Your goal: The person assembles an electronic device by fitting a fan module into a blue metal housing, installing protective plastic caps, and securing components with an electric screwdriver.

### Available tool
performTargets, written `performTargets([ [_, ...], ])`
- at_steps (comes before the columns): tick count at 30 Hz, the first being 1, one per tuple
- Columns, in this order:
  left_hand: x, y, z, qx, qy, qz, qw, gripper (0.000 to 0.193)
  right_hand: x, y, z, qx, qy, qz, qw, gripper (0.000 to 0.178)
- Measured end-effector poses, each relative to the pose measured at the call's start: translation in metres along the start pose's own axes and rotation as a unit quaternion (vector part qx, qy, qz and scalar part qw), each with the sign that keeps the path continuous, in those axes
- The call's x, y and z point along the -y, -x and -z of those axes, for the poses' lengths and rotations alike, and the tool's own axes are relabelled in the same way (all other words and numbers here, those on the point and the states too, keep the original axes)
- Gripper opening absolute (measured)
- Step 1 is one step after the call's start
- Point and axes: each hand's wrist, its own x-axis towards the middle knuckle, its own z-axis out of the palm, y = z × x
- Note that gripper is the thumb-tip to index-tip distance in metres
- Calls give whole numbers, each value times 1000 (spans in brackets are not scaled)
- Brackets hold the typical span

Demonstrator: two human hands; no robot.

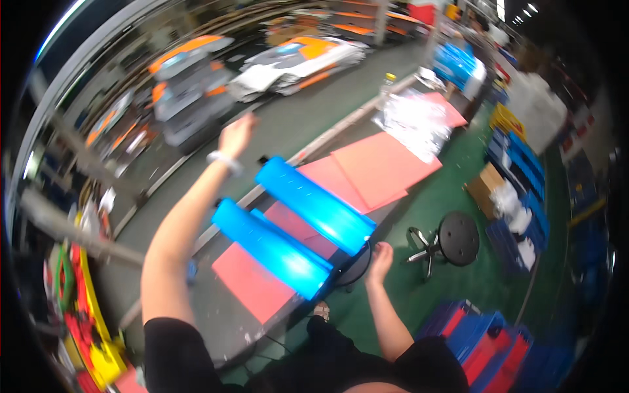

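Note:
Two long, glossy blue curved parts lie side by side on the bench over flat pink sheets. The farther blue part (314, 204) has a small black piece at its upper left end; the nearer blue part (272, 249) rests partly on a pink sheet (252, 288). My left hand (237, 139), with a white band at the wrist, is stretched past them above the dark belt; motion blurs its fingers. Just off the near right end of the farther part is my right hand (380, 263), empty, its fingers loosely apart.
More pink sheets (386, 167) and a crumpled clear plastic bag (419, 121) lie farther along the bench. Grey and orange parts (193, 92) sit across the belt. A black stool (458, 239) and blue crates (517, 223) stand on the green floor to the right.

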Motion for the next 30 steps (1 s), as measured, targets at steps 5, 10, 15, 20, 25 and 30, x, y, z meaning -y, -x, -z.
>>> performTargets([
  [5, -156, 176, 20, 47, 221, -339, 913, 31, -62, 18, 92, 35, 40, -160, 986, 21],
  [10, -179, 421, 105, 155, 115, -525, 829, 23, -133, 52, 155, 273, 121, -216, 929, 25],
  [15, -73, 577, 195, -13, -149, -214, 965, 15, -103, 196, 160, 479, 408, -157, 761, 21],
  [20, -11, 824, 226, -278, -298, 150, 901, 16, -75, 320, 90, 748, 331, 7, 575, 15],
  [25, -47, 1007, 194, -504, -274, 463, 676, 6, -51, 441, 11, 847, 287, 139, 425, 21],
  [30, -84, 1055, 140, -656, -183, 564, 467, 16, -58, 565, -40, 894, 284, 143, 317, 27],
])
